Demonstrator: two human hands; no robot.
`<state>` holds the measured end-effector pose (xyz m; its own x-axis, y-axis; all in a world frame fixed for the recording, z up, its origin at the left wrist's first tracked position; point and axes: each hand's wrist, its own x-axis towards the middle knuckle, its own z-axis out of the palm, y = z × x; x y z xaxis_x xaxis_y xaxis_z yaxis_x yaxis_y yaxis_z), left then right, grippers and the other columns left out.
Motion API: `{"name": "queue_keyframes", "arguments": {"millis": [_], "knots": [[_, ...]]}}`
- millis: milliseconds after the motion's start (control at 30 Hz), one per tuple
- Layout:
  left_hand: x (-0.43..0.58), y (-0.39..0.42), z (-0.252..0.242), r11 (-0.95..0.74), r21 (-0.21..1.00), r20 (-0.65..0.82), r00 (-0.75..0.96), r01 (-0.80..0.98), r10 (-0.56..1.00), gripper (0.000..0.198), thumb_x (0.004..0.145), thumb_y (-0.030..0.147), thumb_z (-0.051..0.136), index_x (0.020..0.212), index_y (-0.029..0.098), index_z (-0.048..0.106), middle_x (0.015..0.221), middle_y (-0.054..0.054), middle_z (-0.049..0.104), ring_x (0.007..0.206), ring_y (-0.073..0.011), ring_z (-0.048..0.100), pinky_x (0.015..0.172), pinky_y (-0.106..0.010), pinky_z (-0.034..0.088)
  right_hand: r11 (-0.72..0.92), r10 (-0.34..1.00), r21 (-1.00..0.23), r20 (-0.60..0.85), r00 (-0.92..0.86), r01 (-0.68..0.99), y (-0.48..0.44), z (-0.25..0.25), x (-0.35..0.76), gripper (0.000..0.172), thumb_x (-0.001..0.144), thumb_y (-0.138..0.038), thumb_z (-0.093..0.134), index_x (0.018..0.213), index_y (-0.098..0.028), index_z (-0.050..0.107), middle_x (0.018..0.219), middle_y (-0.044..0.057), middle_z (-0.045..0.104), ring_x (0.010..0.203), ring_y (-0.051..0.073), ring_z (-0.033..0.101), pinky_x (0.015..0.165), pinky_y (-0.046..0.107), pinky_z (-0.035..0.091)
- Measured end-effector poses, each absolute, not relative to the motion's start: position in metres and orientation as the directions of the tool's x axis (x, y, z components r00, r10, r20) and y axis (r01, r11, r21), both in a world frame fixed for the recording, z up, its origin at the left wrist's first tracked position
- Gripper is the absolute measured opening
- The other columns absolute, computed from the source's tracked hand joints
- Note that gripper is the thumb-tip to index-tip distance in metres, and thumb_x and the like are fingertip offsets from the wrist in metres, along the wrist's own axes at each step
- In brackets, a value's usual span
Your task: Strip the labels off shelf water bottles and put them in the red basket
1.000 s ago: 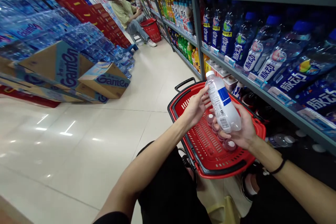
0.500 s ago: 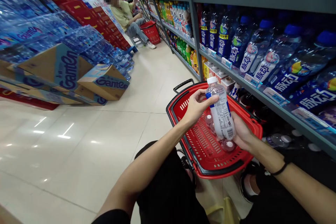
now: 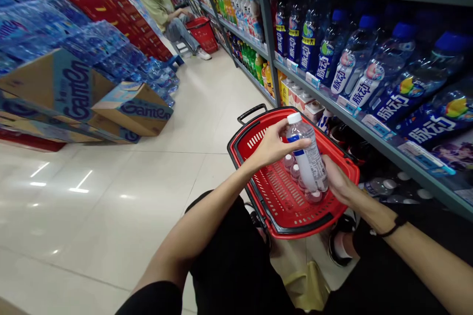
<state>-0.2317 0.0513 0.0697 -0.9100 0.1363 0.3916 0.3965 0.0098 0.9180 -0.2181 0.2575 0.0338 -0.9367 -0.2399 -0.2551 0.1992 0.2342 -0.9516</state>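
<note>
I hold a clear plastic bottle [image 3: 307, 157] with a white cap and a blue-and-white label, nearly upright over a red shopping basket [image 3: 258, 177] on the floor. My left hand [image 3: 275, 145] grips its upper part just below the cap. My right hand [image 3: 334, 177] wraps the lower part from behind. Several similar bottles [image 3: 291, 170] stand in the basket under it, showing their caps.
A grey shelf [image 3: 369, 130] of blue drink bottles [image 3: 351, 66] runs along the right. Cardboard water cartons [image 3: 129, 108] and shrink-wrapped water packs [image 3: 107, 49] pile up on the left. Far down the aisle a seated person [image 3: 162, 7] works beside another red basket [image 3: 203, 34].
The bottle has turned from tilted to nearly upright and come lower, toward the basket. My left hand has closed around its top.
</note>
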Motion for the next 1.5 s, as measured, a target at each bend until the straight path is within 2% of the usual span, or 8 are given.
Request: {"name": "queue_keyframes", "arguments": {"millis": [133, 300, 400, 533, 767, 1000, 1167, 1500], "knots": [[-0.246, 0.042, 0.065, 0.368, 0.847, 0.392, -0.918, 0.384, 0.057, 0.046, 0.077, 0.048, 0.085, 0.105, 0.016, 0.070, 0.093, -0.005, 0.075, 0.081, -0.0183, 0.068, 0.075, -0.033, 0.054, 0.424, -0.208, -0.903, -0.167, -0.964, 0.065, 0.267, 0.037, -0.225, 0.040, 0.092, -0.051, 0.046, 0.106, -0.020, 0.068, 0.109, 0.010, 0.075, 0.101, 0.027, 0.071, 0.077, 0.035, 0.059], [-0.284, 0.030, 0.035, 0.890, 0.442, 0.323, -0.946, 0.116, -0.038, 0.054, 0.071, 0.054, 0.086, 0.103, 0.016, 0.065, 0.096, -0.010, 0.074, 0.089, -0.0276, 0.070, 0.076, -0.037, 0.053, 0.621, -0.185, -0.777, -0.021, -0.982, -0.100, 0.275, 0.046, -0.229, 0.030, 0.086, -0.043, 0.055, 0.102, -0.020, 0.065, 0.107, 0.011, 0.074, 0.100, 0.027, 0.070, 0.087, 0.040, 0.056], [-0.312, 0.025, 0.007, 0.951, 0.304, 0.146, -0.984, -0.056, -0.104, 0.068, 0.073, 0.053, 0.086, 0.122, 0.013, 0.061, 0.118, -0.017, 0.073, 0.110, -0.0350, 0.071, 0.089, -0.040, 0.055, 0.710, -0.186, -0.684, 0.043, -0.982, -0.165, 0.277, 0.045, -0.228, 0.023, 0.089, -0.036, 0.054, 0.102, -0.019, 0.064, 0.103, 0.010, 0.075, 0.098, 0.027, 0.070, 0.094, 0.042, 0.054], [-0.349, 0.018, -0.034, 0.931, 0.296, -0.017, -0.976, -0.212, -0.217, 0.073, 0.073, 0.048, 0.089, 0.128, 0.009, 0.061, 0.126, -0.023, 0.071, 0.117, -0.0379, 0.070, 0.095, -0.039, 0.057, 0.839, -0.264, -0.464, 0.109, -0.958, -0.284, 0.279, 0.045, -0.225, 0.026, 0.097, -0.027, 0.049, 0.115, -0.014, 0.062, 0.113, 0.016, 0.074, 0.110, 0.029, 0.069, 0.100, 0.041, 0.051], [-0.380, 0.028, -0.107, 0.875, 0.314, -0.159, -0.929, -0.368, -0.334, 0.047, 0.097, 0.041, 0.072, 0.134, 0.012, 0.063, 0.132, -0.015, 0.068, 0.119, -0.0275, 0.069, 0.102, -0.048, 0.058, 0.919, -0.318, 0.114, -0.354, -0.880, -0.378, 0.274, 0.050, -0.217, 0.039, 0.105, -0.022, 0.043, 0.130, 0.001, 0.062, 0.129, 0.034, 0.068, 0.126, 0.043, 0.066, 0.105, 0.057, 0.050], [-0.382, 0.047, -0.156, 0.886, 0.391, -0.107, -0.968, -0.251, -0.227, 0.052, 0.100, 0.035, 0.068, 0.147, 0.017, 0.055, 0.157, -0.016, 0.050, 0.141, -0.0333, 0.054, 0.116, -0.059, 0.048, 0.841, -0.413, 0.041, -0.596, -0.688, -0.540, 0.243, 0.048, -0.199, 0.025, 0.092, -0.006, 0.060, 0.110, -0.002, 0.077, 0.115, 0.029, 0.076, 0.114, 0.043, 0.074, 0.091, 0.055, 0.061], [-0.401, 0.058, -0.160, 0.874, 0.413, -0.097, -0.966, -0.258, -0.239, 0.049, 0.100, 0.033, 0.068, 0.145, 0.016, 0.057, 0.151, -0.016, 0.055, 0.135, -0.0311, 0.059, 0.112, -0.055, 0.052, 0.767, -0.581, -0.080, -0.508, -0.636, -0.637, 0.215, 0.056, -0.185, 0.034, 0.098, -0.008, 0.051, 0.123, -0.001, 0.072, 0.119, 0.029, 0.075, 0.114, 0.037, 0.075, 0.090, 0.049, 0.062], [-0.434, 0.067, -0.156, 0.800, 0.440, -0.159, -0.912, -0.408, -0.377, 0.041, 0.101, 0.040, 0.067, 0.132, 0.013, 0.063, 0.129, -0.013, 0.067, 0.113, -0.0249, 0.069, 0.097, -0.045, 0.061, 0.757, -0.610, -0.062, -0.425, -0.669, -0.651, 0.204, 0.030, -0.190, 0.031, 0.093, -0.005, 0.050, 0.116, 0.001, 0.071, 0.104, 0.031, 0.076, 0.100, 0.040, 0.076, 0.082, 0.052, 0.059]]}}
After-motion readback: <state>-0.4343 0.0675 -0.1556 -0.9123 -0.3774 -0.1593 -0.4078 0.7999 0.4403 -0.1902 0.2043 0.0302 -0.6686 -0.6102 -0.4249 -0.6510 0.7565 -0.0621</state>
